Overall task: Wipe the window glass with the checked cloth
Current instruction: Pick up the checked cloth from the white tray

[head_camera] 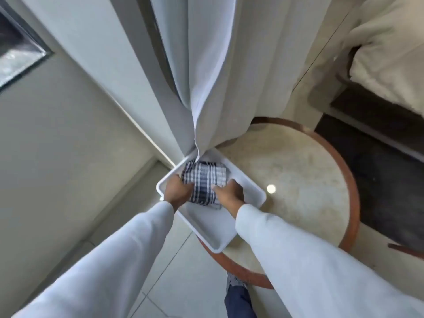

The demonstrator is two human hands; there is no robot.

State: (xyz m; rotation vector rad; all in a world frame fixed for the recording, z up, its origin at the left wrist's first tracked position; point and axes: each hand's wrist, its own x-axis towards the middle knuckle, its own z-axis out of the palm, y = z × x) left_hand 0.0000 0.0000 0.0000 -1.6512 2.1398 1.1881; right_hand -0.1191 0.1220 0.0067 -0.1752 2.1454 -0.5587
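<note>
A folded blue-and-white checked cloth (203, 180) lies in the far half of a white rectangular tray (206, 228). My left hand (177, 190) grips the cloth's left edge and my right hand (229, 195) grips its right edge, thumbs on top. Both arms wear white sleeves. The window glass (16, 51) shows only as a dark-framed corner at the upper left, far from both hands.
The tray sits on a round stone-topped table (298, 180) with a brown rim, overhanging its left edge. A pale curtain (206, 76) hangs down onto the tray's far corner. A bed (387, 53) stands at the upper right. Tiled floor (179, 271) and my shoe lie below.
</note>
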